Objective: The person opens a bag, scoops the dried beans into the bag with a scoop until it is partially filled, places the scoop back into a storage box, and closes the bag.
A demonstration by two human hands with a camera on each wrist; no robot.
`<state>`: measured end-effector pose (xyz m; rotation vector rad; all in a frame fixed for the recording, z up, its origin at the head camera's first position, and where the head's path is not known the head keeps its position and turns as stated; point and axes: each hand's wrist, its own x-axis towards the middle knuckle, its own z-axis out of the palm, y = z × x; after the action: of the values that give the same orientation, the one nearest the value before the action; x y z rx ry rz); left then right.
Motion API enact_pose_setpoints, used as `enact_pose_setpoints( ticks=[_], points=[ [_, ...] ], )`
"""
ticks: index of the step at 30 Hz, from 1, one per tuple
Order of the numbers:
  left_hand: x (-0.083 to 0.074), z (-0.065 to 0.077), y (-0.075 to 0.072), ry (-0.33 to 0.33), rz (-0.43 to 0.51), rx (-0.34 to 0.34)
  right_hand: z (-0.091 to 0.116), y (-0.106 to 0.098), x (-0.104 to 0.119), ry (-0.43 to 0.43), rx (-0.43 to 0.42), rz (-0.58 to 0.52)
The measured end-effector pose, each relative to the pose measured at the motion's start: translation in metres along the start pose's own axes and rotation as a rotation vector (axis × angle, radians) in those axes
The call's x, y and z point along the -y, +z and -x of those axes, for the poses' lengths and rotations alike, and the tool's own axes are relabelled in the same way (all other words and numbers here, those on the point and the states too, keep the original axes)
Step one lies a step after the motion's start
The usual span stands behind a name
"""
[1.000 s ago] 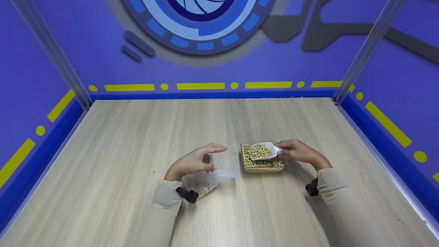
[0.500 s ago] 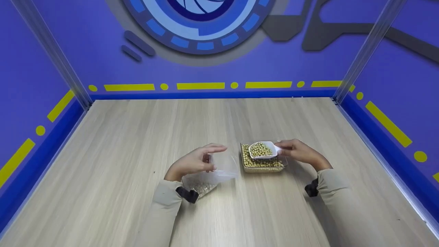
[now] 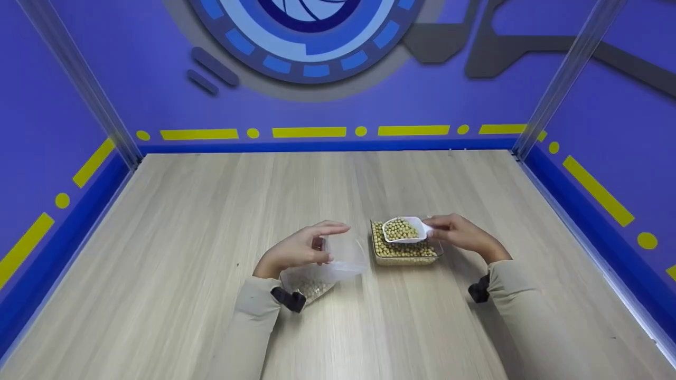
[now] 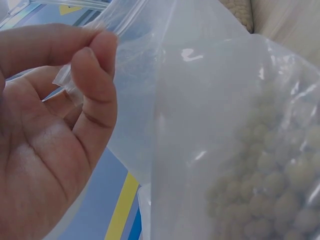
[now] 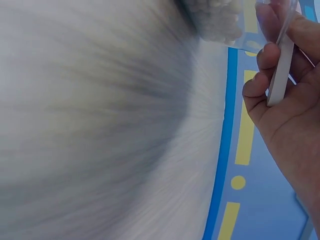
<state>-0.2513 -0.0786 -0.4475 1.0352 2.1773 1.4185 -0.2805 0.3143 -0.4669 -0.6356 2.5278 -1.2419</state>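
My left hand pinches the rim of a clear zip bag between thumb and finger, and the bag's mouth gapes toward the right. Round pale peas or beans lie in its lower part, partly hidden by the wrist in the head view. My right hand grips the handle of a white scoop, whose end shows between curled fingers in the right wrist view. Heaped with yellow-green dried peas, the scoop is above a clear rectangular container full of the same peas.
A light wood table carries everything. Blue-purple panels with yellow marks enclose its back and both sides. The container stands just right of the bag's mouth, with a small gap between them.
Carrying its peas, the scoop has risen slightly and levelled above the container. My left hand and the bag stay nearly where they were.
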Motion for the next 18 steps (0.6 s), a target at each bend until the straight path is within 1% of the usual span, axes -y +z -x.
enact_pose_setpoints(
  ticks=[9, 18],
  points=[
    [-0.0005, 0.0001, -0.0008, 0.016, -0.007, 0.001, -0.0001, -0.0023, 0.0025, -0.003, -0.003, 0.022],
    [0.0013, 0.0, -0.0013, 0.017, -0.012, 0.002, 0.0, -0.0064, 0.0078, -0.033, 0.026, 0.031]
  ],
)
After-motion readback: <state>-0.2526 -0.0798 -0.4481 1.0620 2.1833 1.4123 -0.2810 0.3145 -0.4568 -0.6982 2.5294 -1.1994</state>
